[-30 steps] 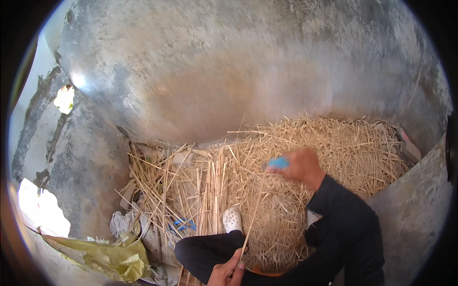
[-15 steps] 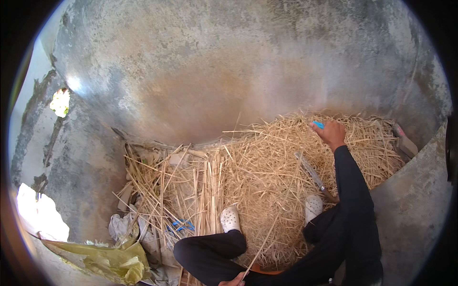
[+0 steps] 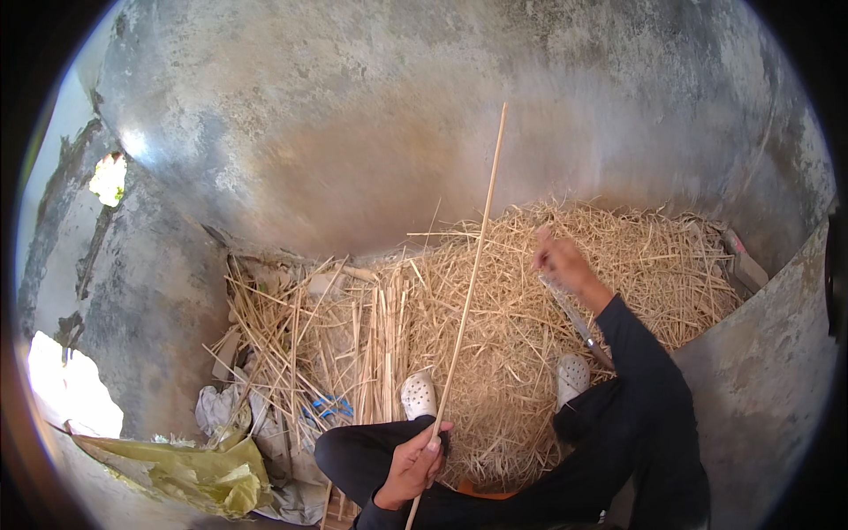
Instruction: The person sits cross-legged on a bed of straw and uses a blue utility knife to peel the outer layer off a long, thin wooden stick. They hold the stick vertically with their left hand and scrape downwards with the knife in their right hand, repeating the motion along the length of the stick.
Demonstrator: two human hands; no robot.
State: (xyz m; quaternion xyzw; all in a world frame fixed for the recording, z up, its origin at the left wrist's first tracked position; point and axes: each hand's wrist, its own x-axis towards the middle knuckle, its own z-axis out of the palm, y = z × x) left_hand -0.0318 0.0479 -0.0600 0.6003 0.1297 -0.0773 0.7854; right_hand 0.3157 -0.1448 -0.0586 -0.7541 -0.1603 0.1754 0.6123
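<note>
A long, thin, pale strip (image 3: 474,265), which looks like split bamboo or cane, slants up from my left hand (image 3: 412,470). The fingers and thumb of that hand are closed round its lower part, beside my left knee. Its upper end stands out against the wall. Over the heap of shavings (image 3: 503,353), my right hand (image 3: 565,265) is raised at the right, its fingers smeared by motion; whether it holds anything I cannot make out. Just below that hand a long-bladed knife (image 3: 576,320) with a brown handle lies on the shavings, near my right foot.
Loose strips (image 3: 291,331) and a bundle of pale strips (image 3: 384,353) lie to the left. Among them is a blue object (image 3: 329,408). A yellowish sheet (image 3: 190,477) is at the lower left. A concrete wall (image 3: 371,132) rises behind. White clogs (image 3: 418,395) are on my feet.
My left hand has come up and forward, with the strip now more upright. My right hand has moved left; the blue thing seen in it before no longer shows.
</note>
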